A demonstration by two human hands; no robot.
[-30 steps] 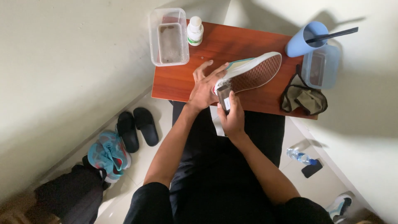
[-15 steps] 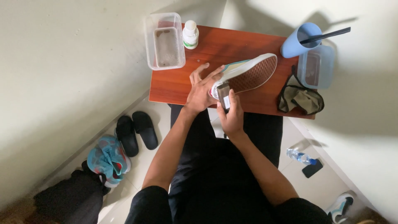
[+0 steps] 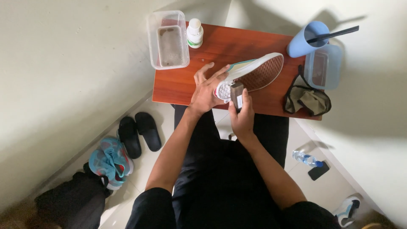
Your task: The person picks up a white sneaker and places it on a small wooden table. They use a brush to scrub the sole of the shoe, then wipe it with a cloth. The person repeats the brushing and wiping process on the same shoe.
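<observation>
At the frame's centre, on the reddish wooden bench (image 3: 182,87), I am steadying a white canvas sneaker with a brown waffle sole (image 3: 254,72) in my left hand (image 3: 206,91), grip clenched around its heel, while my right hand (image 3: 242,115) is grasping a small dark brush block (image 3: 236,92) against it.

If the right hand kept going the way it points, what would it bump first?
The right hand points up the table, holding a small block against the shoe. So the shoe's heel comes first, probably; the block already looks pressed to it.
</observation>
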